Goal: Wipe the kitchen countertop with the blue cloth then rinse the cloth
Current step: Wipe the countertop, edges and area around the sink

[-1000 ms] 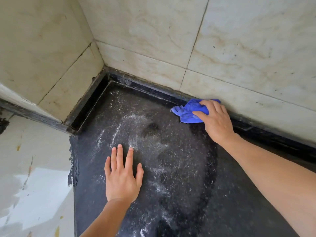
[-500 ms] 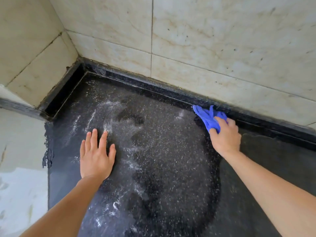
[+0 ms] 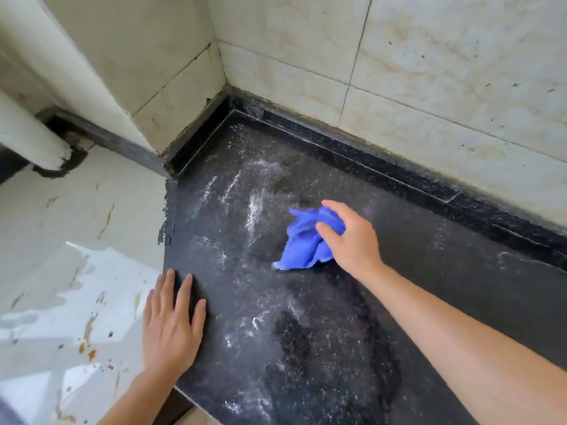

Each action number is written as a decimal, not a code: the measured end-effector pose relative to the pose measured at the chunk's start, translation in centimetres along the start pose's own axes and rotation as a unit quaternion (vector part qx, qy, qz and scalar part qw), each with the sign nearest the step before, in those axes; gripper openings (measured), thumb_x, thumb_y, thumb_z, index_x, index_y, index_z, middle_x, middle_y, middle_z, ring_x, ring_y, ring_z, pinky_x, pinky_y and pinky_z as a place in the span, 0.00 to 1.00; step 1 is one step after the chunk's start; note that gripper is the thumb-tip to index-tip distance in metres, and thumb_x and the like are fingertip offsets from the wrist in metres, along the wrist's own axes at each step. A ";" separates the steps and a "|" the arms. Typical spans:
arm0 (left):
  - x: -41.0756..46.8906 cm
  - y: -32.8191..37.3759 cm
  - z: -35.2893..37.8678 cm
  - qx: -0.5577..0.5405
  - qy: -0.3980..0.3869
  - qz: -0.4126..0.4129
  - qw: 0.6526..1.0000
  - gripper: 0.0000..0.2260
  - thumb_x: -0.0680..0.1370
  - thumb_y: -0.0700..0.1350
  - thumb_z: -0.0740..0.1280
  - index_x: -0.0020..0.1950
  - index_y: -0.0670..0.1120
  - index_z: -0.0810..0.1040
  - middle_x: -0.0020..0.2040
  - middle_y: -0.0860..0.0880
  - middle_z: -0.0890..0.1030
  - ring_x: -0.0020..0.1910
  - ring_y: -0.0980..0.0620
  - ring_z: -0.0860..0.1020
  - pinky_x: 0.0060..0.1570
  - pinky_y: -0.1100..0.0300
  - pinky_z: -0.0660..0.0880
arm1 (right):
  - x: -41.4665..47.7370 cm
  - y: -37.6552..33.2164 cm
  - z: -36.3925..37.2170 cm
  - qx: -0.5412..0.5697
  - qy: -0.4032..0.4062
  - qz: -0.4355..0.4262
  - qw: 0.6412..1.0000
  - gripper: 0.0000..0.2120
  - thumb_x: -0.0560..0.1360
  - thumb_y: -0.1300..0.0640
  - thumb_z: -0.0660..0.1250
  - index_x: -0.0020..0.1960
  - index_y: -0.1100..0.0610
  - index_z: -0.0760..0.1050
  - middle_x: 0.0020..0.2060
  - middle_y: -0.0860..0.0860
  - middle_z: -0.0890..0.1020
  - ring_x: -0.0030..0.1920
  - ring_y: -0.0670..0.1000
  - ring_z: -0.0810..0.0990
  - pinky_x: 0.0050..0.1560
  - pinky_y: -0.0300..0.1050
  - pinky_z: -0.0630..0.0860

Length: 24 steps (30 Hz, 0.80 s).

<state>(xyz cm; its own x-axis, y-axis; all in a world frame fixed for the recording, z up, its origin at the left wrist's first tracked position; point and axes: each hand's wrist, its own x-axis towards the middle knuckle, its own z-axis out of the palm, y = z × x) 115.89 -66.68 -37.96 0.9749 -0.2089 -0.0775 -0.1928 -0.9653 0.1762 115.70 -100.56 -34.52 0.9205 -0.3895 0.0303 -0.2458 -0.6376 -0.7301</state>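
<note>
Cloth point(image 3: 303, 243): bunched, mid-tabletop point(image 3: 429, 271).
Right hand point(image 3: 352, 240): grip curled round cloth.
Left hand point(image 3: 171, 326): flat, grip spread, near-left edge.
Risk: bunched cloth likely skips the far-left streaks point(image 3: 254, 207), leaving residue.

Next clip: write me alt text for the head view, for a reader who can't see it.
The right hand grips a crumpled blue cloth on a speckled black countertop marked with whitish streaks. The left hand rests flat at the counter's left edge; cream wall tiles meet in a corner behind.
</note>
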 end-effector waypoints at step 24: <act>-0.1 -0.4 0.1 0.031 -0.002 0.020 0.999 0.26 0.80 0.56 0.51 0.72 0.44 0.69 0.75 0.39 0.63 0.75 0.40 0.59 0.73 0.47 0.51 | -5.1 0.9 3.4 -0.229 0.039 0.056 0.971 0.21 0.78 0.47 0.58 0.68 0.54 0.72 0.72 0.53 0.67 0.68 0.59 0.66 0.62 0.59 0.65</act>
<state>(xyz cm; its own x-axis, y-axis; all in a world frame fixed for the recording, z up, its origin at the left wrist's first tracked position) 115.85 -66.27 -38.15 0.9657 -0.2485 -0.0746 -0.2390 -0.9639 0.1172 111.85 -96.90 -37.65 0.8587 -0.5114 0.0335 -0.4685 -0.8099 -0.3531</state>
